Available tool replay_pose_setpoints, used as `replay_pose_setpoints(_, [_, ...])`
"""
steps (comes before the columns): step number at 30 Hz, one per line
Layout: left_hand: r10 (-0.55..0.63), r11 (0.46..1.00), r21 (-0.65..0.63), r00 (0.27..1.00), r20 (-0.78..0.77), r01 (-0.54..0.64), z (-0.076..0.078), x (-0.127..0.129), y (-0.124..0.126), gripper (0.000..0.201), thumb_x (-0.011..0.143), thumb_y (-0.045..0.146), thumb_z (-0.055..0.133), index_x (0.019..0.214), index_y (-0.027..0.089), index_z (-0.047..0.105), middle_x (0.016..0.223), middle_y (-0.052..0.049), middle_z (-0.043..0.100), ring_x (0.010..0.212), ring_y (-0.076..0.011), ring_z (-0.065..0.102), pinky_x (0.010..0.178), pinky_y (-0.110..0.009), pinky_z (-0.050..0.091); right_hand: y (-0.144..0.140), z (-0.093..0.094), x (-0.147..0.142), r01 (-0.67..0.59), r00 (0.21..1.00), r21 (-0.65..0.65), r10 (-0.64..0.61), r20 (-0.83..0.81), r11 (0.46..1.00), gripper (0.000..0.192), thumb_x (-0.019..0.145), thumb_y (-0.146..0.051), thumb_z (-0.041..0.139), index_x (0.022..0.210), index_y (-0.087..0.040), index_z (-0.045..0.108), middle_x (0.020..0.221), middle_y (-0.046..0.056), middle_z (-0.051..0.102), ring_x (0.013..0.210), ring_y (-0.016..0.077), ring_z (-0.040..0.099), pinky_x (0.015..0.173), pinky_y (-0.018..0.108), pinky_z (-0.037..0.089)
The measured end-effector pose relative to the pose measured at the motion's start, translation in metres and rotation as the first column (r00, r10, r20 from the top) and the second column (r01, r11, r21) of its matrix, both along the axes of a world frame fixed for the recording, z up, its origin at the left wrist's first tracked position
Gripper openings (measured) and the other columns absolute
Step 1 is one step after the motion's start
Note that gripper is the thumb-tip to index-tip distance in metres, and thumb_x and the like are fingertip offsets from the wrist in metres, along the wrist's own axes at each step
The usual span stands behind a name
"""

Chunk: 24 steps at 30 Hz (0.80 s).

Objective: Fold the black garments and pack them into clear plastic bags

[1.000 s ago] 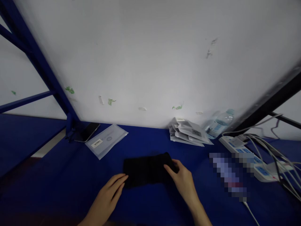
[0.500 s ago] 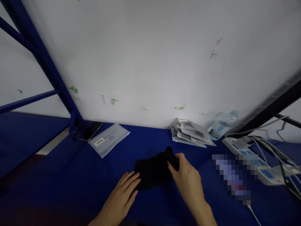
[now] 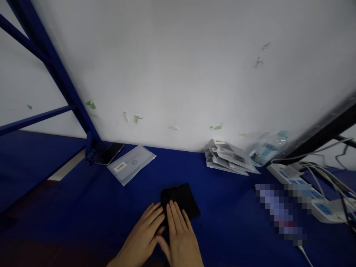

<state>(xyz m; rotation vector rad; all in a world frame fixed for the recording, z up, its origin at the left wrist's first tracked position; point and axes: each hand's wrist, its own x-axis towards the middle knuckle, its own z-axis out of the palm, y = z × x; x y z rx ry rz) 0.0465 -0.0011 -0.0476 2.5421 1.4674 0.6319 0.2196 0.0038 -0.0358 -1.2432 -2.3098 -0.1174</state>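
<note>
Both hands flat on a folded black cloth

Left hand [image 3: 144, 231] and right hand [image 3: 180, 237] lie open, fingers spread, pressing the small black cloth [image 3: 180, 200] onto the blue table [image 3: 83, 222]. It looks folded into a compact square; smoothing seems all that remains. Packets [image 3: 230, 157] lie toward 1 o'clock, a phone [image 3: 109, 153] toward 11.

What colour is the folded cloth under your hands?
Plain black, no visible pattern; the folded cloth shows best in the head view.

We see the left hand [image 3: 144, 233] and the right hand [image 3: 179, 235] lying flat, side by side, on a folded black cloth [image 3: 180, 200] on the blue table [image 3: 83, 222]. A phone [image 3: 109, 153] and a clear bag [image 3: 132, 168] lie near the wall.
</note>
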Motion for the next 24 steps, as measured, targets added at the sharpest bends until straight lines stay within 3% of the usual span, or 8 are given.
replay_pose_setpoints(3, [0.035,0.999,0.016,0.999,0.022,-0.036,0.0,-0.002,-0.001,0.051,0.093,0.015,0.047,0.142,0.027,0.041,0.14,-0.004,0.053,0.131,-0.0252,0.046,0.103,-0.046,0.048,0.002,-0.007,0.0,0.004,1.0,-0.022,-0.004,0.002,1.0,0.069,0.091,-0.056,0.043,0.146,-0.016,0.031,0.143,0.012,0.044,0.125,0.0293,0.051,0.095,0.045,0.052])
replay_pose_setpoints(6, [0.08,0.994,0.062,0.992,0.099,-0.087,0.011,-0.003,0.002,0.049,0.094,0.01,0.042,0.14,0.028,0.043,0.132,-0.003,0.06,0.129,-0.0227,0.049,0.105,-0.044,0.047,0.002,-0.006,0.0,-0.001,1.0,-0.054,0.001,-0.01,0.999,0.07,0.09,-0.057,0.043,0.145,-0.015,0.035,0.143,0.012,0.043,0.126,0.0304,0.049,0.096,0.046,0.051])
replay_pose_setpoints(10, [-0.071,0.994,0.088,0.989,0.129,0.06,0.036,0.005,0.017,0.044,0.097,0.012,0.04,0.138,0.026,0.046,0.133,-0.003,0.058,0.131,-0.0217,0.045,0.108,-0.043,0.042,0.0,-0.002,0.001,-0.025,0.998,-0.134,0.018,-0.054,0.991,0.067,0.089,-0.056,0.046,0.141,-0.013,0.042,0.142,0.014,0.045,0.128,0.031,0.047,0.099,0.047,0.049])
replay_pose_setpoints(13, [-0.106,0.994,0.039,0.988,0.114,0.102,0.045,0.013,0.033,0.041,0.099,0.018,0.039,0.139,0.025,0.045,0.138,-0.005,0.054,0.133,-0.0218,0.043,0.108,-0.043,0.043,-0.003,0.002,0.005,-0.039,0.995,-0.175,0.022,-0.097,0.984,0.063,0.089,-0.052,0.05,0.137,-0.011,0.047,0.14,0.015,0.048,0.128,0.0308,0.048,0.102,0.045,0.047])
replay_pose_setpoints(17, [-0.016,0.994,-0.107,0.996,0.092,0.025,0.037,0.014,0.048,0.046,0.099,0.033,0.044,0.144,0.027,0.038,0.147,-0.004,0.044,0.137,-0.0229,0.036,0.109,-0.044,0.04,-0.003,0.013,0.016,-0.094,0.988,-0.264,0.058,-0.141,0.96,0.051,0.092,-0.042,0.049,0.134,-0.012,0.051,0.139,0.015,0.05,0.125,0.0284,0.051,0.098,0.04,0.05])
replay_pose_setpoints(21, [-0.026,0.977,-0.206,0.994,0.102,0.047,0.025,0.009,0.047,0.061,0.094,0.041,0.051,0.149,0.03,0.025,0.153,-0.004,0.032,0.141,-0.0239,0.026,0.112,-0.046,0.033,0.017,0.026,0.04,0.021,0.946,-0.369,-0.138,-0.294,0.929,0.04,0.097,-0.039,0.039,0.126,-0.018,0.057,0.128,0.011,0.061,0.118,0.0229,0.057,0.098,0.038,0.05])
replay_pose_setpoints(24, [-0.004,0.968,-0.247,0.992,0.125,0.035,0.021,0.006,0.043,0.071,0.091,0.042,0.057,0.15,0.034,0.018,0.155,-0.004,0.027,0.142,-0.0256,0.023,0.111,-0.048,0.034,0.042,0.031,0.06,0.18,0.886,-0.441,-0.34,-0.316,0.879,0.051,0.093,-0.049,0.041,0.126,-0.012,0.055,0.117,0.015,0.065,0.112,0.0274,0.06,0.095,0.044,0.05])
